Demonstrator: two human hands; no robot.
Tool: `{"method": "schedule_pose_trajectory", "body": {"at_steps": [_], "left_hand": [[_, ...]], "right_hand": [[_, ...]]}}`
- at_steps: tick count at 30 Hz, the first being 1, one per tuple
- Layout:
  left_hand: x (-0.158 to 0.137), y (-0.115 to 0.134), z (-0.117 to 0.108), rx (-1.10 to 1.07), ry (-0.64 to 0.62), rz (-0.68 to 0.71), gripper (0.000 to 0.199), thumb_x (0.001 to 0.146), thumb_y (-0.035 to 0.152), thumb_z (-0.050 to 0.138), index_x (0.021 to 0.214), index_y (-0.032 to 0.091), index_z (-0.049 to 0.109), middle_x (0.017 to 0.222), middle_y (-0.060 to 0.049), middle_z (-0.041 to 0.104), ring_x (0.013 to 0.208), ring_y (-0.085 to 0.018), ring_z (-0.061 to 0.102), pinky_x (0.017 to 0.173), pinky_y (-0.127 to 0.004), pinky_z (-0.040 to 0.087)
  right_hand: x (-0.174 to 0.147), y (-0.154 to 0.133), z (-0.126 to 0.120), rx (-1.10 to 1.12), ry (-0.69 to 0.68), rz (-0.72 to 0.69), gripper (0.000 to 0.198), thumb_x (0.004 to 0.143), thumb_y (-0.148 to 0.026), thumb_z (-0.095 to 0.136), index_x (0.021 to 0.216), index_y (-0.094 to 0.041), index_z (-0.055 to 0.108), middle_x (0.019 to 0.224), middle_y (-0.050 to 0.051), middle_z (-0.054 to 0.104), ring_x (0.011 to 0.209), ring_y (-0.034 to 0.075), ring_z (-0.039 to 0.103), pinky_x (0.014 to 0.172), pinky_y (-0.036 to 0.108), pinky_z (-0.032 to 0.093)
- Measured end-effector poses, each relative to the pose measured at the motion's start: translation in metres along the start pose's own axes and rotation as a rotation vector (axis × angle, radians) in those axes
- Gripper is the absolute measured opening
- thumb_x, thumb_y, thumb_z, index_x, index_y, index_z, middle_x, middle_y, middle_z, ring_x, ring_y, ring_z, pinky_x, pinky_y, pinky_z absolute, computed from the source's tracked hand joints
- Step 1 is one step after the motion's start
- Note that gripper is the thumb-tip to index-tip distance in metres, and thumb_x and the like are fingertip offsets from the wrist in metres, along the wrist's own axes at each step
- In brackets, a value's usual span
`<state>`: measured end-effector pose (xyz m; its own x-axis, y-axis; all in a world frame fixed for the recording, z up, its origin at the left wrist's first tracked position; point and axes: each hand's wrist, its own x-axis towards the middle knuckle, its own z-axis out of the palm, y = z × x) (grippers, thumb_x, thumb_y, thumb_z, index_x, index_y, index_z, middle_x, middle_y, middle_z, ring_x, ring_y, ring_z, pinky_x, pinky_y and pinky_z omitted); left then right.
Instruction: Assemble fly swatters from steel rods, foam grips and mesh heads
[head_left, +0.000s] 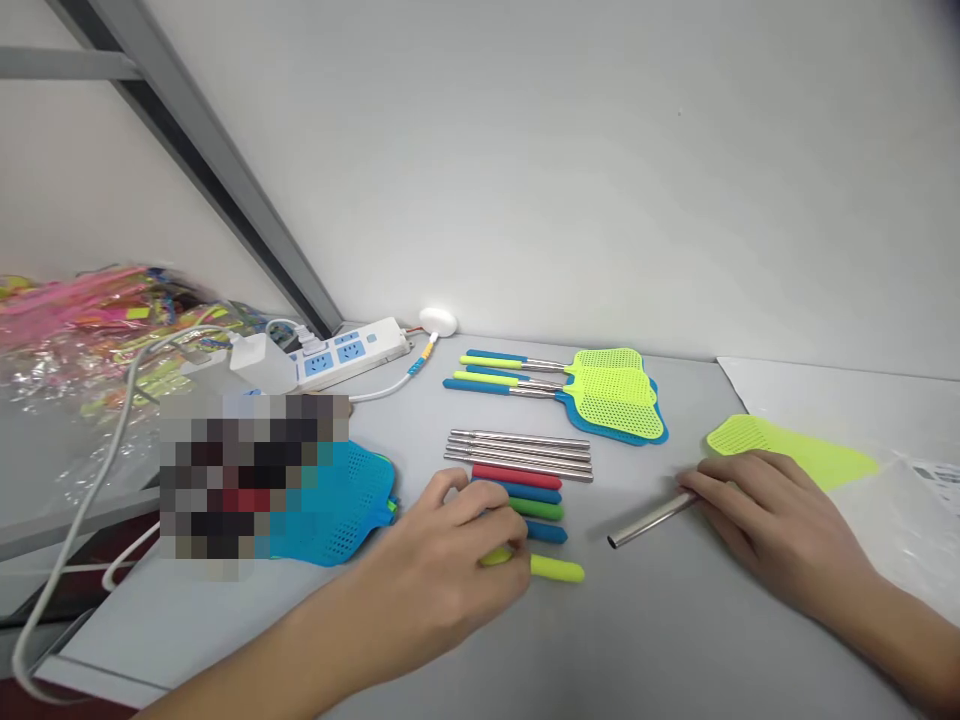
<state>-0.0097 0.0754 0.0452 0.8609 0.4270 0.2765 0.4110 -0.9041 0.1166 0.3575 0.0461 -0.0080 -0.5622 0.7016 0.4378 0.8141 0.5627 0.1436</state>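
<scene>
My left hand (457,560) has its fingers curled round a yellow-green handle grip (556,569) near the table's front. Beside it lies a row of loose grips: a red one (517,476), a green one (546,510) and blue ones (547,531), partly covered by my fingers. In my right hand (780,530) is a metal rod (651,520), its hollow end pointing left toward the grips. A yellow-green fly swatter head (802,452) shows just behind that hand; whether it joins the rod is hidden.
Several metal rods (519,455) lie behind the grips. Finished-looking fly swatters (611,390) are stacked further back. Blue swatter heads (341,505) lie at left, near a blurred patch. A power strip (349,352), white cables and bagged goods (90,340) stand at back left; clear plastic (911,510) lies right.
</scene>
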Motion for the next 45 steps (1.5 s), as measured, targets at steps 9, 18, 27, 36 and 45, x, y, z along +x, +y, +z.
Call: {"method": "schedule_pose_trajectory", "body": {"at_steps": [9, 18, 27, 36, 45], "left_hand": [[0.000, -0.012, -0.004, -0.034, -0.084, -0.149, 0.017, 0.095, 0.021, 0.053, 0.080, 0.020, 0.061, 0.111, -0.007, 0.057, 0.107, -0.026, 0.049, 0.085, -0.046, 0.031], [0.005, -0.013, -0.006, -0.108, -0.134, -0.225, 0.012, 0.088, 0.022, 0.060, 0.100, 0.023, 0.060, 0.115, -0.005, 0.055, 0.109, -0.024, 0.047, 0.095, -0.045, 0.032], [0.007, -0.012, -0.007, -0.164, -0.052, -0.234, 0.024, 0.085, 0.025, 0.065, 0.108, 0.023, 0.059, 0.117, -0.006, 0.056, 0.114, -0.024, 0.047, 0.101, -0.046, 0.033], [0.009, 0.004, -0.007, -0.157, 0.011, -0.226, 0.042, 0.083, 0.041, 0.071, 0.119, 0.023, 0.057, 0.120, -0.008, 0.057, 0.115, -0.025, 0.047, 0.101, -0.045, 0.036], [0.065, 0.058, 0.006, 0.237, 0.036, -0.131, 0.050, 0.093, 0.053, 0.052, 0.127, 0.017, 0.049, 0.120, -0.012, 0.061, 0.111, -0.029, 0.055, 0.101, -0.050, 0.034]], "right_hand": [[-0.001, -0.001, 0.004, 0.036, -0.074, 0.056, 0.027, 0.092, -0.016, 0.057, 0.118, -0.023, 0.060, 0.103, 0.007, 0.065, 0.090, 0.024, 0.058, 0.082, 0.040, 0.045], [-0.002, -0.001, 0.007, 0.060, -0.067, 0.061, 0.023, 0.093, -0.021, 0.058, 0.116, -0.021, 0.062, 0.103, 0.007, 0.065, 0.090, 0.023, 0.057, 0.082, 0.038, 0.044], [0.002, -0.005, 0.004, 0.049, -0.046, 0.072, 0.019, 0.095, -0.022, 0.054, 0.112, -0.021, 0.064, 0.100, 0.007, 0.066, 0.089, 0.023, 0.059, 0.082, 0.038, 0.044], [0.008, -0.011, -0.002, 0.011, -0.027, 0.040, 0.016, 0.097, -0.020, 0.051, 0.108, -0.019, 0.062, 0.097, 0.007, 0.065, 0.086, 0.022, 0.060, 0.079, 0.038, 0.043], [0.008, -0.019, -0.011, -0.058, 0.106, -0.008, 0.024, 0.094, -0.010, 0.048, 0.108, -0.021, 0.063, 0.093, 0.007, 0.068, 0.081, 0.021, 0.062, 0.081, 0.038, 0.042]]}}
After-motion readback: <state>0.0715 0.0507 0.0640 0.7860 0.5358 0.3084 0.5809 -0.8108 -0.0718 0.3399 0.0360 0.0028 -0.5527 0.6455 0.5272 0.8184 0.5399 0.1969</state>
